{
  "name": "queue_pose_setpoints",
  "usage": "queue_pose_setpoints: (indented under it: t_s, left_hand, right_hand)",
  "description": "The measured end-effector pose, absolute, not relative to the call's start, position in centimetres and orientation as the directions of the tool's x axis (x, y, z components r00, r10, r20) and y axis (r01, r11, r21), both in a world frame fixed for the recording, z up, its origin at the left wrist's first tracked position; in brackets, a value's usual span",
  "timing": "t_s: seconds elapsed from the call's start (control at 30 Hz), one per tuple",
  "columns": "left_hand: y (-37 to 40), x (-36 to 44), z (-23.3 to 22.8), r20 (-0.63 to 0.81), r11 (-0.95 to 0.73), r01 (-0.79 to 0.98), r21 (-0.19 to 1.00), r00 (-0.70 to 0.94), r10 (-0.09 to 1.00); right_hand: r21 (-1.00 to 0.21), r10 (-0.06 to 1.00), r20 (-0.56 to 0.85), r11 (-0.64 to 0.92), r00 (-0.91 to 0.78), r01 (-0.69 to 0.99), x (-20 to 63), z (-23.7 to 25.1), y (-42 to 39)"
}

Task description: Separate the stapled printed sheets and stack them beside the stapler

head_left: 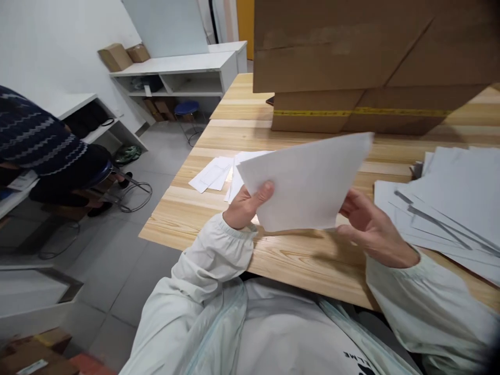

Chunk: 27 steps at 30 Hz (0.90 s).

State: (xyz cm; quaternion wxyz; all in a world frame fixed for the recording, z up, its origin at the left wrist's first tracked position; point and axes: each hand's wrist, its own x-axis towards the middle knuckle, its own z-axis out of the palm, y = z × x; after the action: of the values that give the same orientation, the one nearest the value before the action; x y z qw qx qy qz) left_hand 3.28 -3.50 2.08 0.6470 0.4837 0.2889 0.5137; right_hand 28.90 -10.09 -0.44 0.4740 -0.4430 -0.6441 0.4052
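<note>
I'm holding a white sheet (308, 182) up over the table (219, 208), tilted, in both hands. My left hand (244, 205) is pinching its lower left corner, thumb on top and fingers behind. My right hand (369, 229) is gripping the lower right edge, fingers curled under it. A messy pile of sheets (449, 208) is lying just to the right, and a few small papers (213, 174) are sitting behind the sheet on the left. Big cardboard boxes (363, 62) are stacked at the far side. Another person (42, 146) is sitting off to the left.
</note>
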Motion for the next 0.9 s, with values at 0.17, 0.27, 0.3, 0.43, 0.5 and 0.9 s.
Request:
queue_pose_setpoints:
  t_s: [0.17,0.27,0.3,0.43,0.5,0.9]
  left_hand:
    - [-6.5,6.3,4.0,0.283,-0.21,-0.207,0.955,0.445,0.849]
    - [-7.1,6.9,4.0,0.312,-0.252,-0.19,0.949,0.445,0.84]
    - [-7.2,7.0,3.8,0.312,-0.253,-0.187,0.949,0.448,0.838]
    - [-7.6,7.5,3.2,0.31,-0.251,-0.189,0.949,0.43,0.848]
    - [-7.8,7.8,3.1,0.308,-0.249,-0.19,0.95,0.43,0.848]
    - [-8.7,9.0,3.2,0.144,-0.073,-0.199,0.977,0.371,0.917]
  right_hand:
    - [-0.922,0.938,0.335,0.306,0.093,0.235,28.6,-2.9,-12.1]
    - [-0.887,0.894,0.425,0.38,0.141,0.264,28.6,-3.7,-12.4]
    - [-0.877,0.883,0.444,0.394,0.15,0.274,28.7,-3.9,-12.4]
    - [-0.873,0.87,0.462,0.411,0.175,0.264,29.0,-4.5,-12.6]
    - [-0.88,0.877,0.454,0.413,0.16,0.234,29.0,-4.4,-12.6]
    - [-0.894,0.889,0.422,0.375,0.18,0.244,28.5,-3.0,-13.4]
